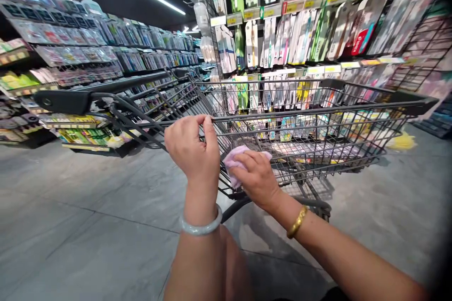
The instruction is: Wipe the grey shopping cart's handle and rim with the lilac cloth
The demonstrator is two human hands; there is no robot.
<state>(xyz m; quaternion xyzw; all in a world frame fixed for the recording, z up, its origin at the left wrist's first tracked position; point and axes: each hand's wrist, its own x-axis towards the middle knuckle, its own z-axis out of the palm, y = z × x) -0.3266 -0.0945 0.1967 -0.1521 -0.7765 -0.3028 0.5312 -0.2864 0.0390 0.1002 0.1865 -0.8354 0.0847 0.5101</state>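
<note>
A dark wire shopping cart (pixel 353 109) stands side-on before me, its push handle (pixel 116 83) toward the left. My left hand (pixel 192 146) is wrapped round the top rail of the cart's near side, thumb along the bar. Lower and to the right, my right hand (pixel 257 174) grips a crumpled pale pink cloth (pixel 235 157) and presses it against the wire side of the basket. The fingers cover part of the cloth. No goods show inside the basket.
Behind the cart rises a rack of packaged toothbrushes (pixel 270 40) with price strips. More stocked shelves (pixel 141 47) run along the left. A yellow item (pixel 402 141) shows near the floor at the right. Grey floor (pixel 88 235) lies around the cart.
</note>
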